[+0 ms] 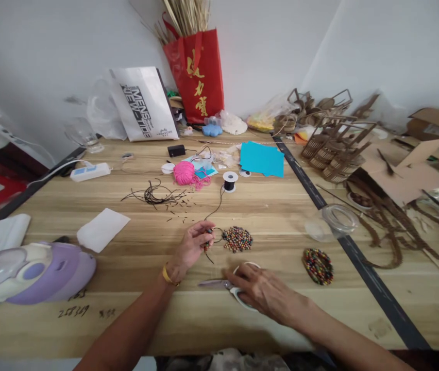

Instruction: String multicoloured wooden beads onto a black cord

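Between the thumb and fingers of my left hand (197, 242), closed in a pinch, is a short beaded cord (207, 241). Its black end pokes out below, and a loop extends right toward a pile of loose multicoloured beads (238, 239). From near this hand a black cord runs up to a white spool (230, 181). My right hand (258, 288) is slightly blurred, its fingers curled over the white handles of scissors (219, 284) lying low over the table, blades pointing left. A finished-looking coil of beaded strands (318, 266) rests further right.
Black cord lengths (153, 195) and tiny clippings lie beyond my left hand, near pink yarn (184, 172) and blue sheets (262, 159). A purple-and-white appliance (53, 273) stands at left. Clear tape rolls (339, 218), brown strips and wooden lantern-like frames (333, 154) crowd the right.
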The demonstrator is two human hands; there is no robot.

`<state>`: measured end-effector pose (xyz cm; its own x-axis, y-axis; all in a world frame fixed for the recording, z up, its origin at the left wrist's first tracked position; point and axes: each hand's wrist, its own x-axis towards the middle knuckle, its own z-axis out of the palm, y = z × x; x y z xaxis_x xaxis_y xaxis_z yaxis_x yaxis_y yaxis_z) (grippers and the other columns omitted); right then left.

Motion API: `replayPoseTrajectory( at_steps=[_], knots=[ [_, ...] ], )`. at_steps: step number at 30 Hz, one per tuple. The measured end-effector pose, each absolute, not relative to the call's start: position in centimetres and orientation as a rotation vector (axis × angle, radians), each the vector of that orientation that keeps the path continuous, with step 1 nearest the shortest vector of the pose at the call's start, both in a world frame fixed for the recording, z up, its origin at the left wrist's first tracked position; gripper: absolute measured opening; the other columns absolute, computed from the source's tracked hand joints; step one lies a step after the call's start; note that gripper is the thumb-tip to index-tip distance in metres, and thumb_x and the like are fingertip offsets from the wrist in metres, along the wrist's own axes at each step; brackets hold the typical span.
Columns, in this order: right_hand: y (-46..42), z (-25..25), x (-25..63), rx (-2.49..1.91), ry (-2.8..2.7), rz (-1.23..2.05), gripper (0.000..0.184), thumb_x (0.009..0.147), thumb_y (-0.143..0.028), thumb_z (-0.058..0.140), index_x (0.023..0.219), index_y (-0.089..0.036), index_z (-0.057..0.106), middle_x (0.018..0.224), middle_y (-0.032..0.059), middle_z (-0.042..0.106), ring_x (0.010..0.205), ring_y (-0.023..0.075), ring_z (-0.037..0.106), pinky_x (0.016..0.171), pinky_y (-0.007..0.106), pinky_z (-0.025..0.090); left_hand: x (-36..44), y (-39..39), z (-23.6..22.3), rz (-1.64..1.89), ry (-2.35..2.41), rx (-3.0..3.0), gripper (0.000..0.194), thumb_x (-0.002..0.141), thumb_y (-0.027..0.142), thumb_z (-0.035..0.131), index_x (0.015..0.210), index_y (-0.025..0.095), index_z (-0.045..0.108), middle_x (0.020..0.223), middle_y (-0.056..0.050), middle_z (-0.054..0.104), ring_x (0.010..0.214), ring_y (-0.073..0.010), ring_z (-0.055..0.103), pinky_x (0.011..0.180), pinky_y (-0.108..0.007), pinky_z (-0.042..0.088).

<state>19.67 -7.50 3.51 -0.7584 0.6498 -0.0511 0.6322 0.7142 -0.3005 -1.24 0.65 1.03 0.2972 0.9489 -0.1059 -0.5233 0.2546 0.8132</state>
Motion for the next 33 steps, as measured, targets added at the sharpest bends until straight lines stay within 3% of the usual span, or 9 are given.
replayPoseTrajectory(
  at_steps=[4,7,10,15,21,25,28,33],
  knots=[
    [-8.6,3.3,19.2,-1.0,-2.758,0.51,0.047,0.088,-0.012,0.052,0.133,-0.021,0.043,0.104,0.0094,0.059,0.1,0.0228,0.055,0.084,0.034,0.048,-0.5,-0.1,0.8,0.982,0.763,0.87,0.038,0.058,0.017,0.08,0.093,0.016,0.067,0.073,0.001,0.061,0.051,-0.0059,0.051,0.044,-0.017,0.035],
    [-8.5,3.7,19.7,-1.023,-2.616,0.701,0.029,0.09,-0.021,0.053,0.118,-0.019,0.053,0.105,0.0095,0.061,0.102,0.0234,0.056,0.089,0.038,0.045,0.1,-0.8,0.8,0.895,0.79,1.024,0.042,0.062,0.015,0.079,0.102,0.017,0.066,0.08,0.0,0.06,0.06,-0.0074,0.053,0.051,-0.017,0.038],
    [-7.8,3.9,20.5,-1.222,-2.237,0.961,0.017,0.093,-0.031,0.051,0.103,-0.018,0.056,0.092,0.0061,0.064,0.083,0.018,0.06,0.075,0.03,0.048,0.7,-1.4,1.1,0.848,0.786,1.144,0.046,0.062,0.014,0.079,0.106,0.018,0.064,0.078,0.0,0.06,0.066,-0.0101,0.054,0.057,-0.019,0.04],
    [-6.3,3.1,20.3,-1.258,-1.868,1.155,0.025,0.089,-0.037,0.056,0.105,-0.018,0.052,0.088,0.0035,0.063,0.077,0.0143,0.057,0.068,0.025,0.045,1.6,-2.5,1.1,0.818,0.819,1.337,0.045,0.065,0.018,0.077,0.109,0.018,0.064,0.074,0.0,0.06,0.07,-0.0142,0.055,0.068,-0.024,0.042],
    [-5.3,2.0,19.3,-1.273,-1.736,1.269,0.007,0.082,-0.021,0.058,0.087,-0.015,0.056,0.075,-0.0003,0.059,0.067,0.0108,0.053,0.059,0.02,0.042,1.8,-3.3,0.6,0.762,0.864,1.432,0.063,0.064,0.017,0.076,0.123,0.022,0.057,0.086,-0.002,0.063,0.078,-0.0174,0.058,0.071,-0.025,0.045],
    [-5.3,2.9,20.3,-1.295,-1.929,1.168,0.013,0.083,-0.014,0.056,0.096,-0.016,0.06,0.081,0.0012,0.061,0.071,0.0121,0.056,0.062,0.021,0.043,1.9,-3.3,0.3,0.682,0.776,1.35,0.065,0.065,0.014,0.075,0.125,0.023,0.053,0.087,-0.004,0.062,0.077,-0.0176,0.06,0.07,-0.027,0.048],
    [-5.7,4.1,21.7,-1.303,-2.15,0.963,0.022,0.086,-0.01,0.051,0.104,-0.018,0.061,0.096,0.005,0.063,0.085,0.0154,0.059,0.073,0.025,0.044,1.8,-2.9,0.4,0.667,0.769,1.322,0.054,0.069,0.016,0.071,0.121,0.021,0.055,0.087,-0.004,0.062,0.078,-0.0173,0.061,0.073,-0.029,0.049],
    [-6.2,5.5,24.9,-1.523,-2.202,0.737,0.016,0.089,-0.014,0.046,0.094,-0.015,0.062,0.086,0.0055,0.06,0.073,0.0149,0.057,0.066,0.026,0.043,1.4,-2.1,0.8,0.728,0.825,1.378,0.033,0.078,0.024,0.065,0.11,0.017,0.061,0.087,-0.006,0.065,0.082,-0.0178,0.062,0.076,-0.029,0.048]
  ],
)
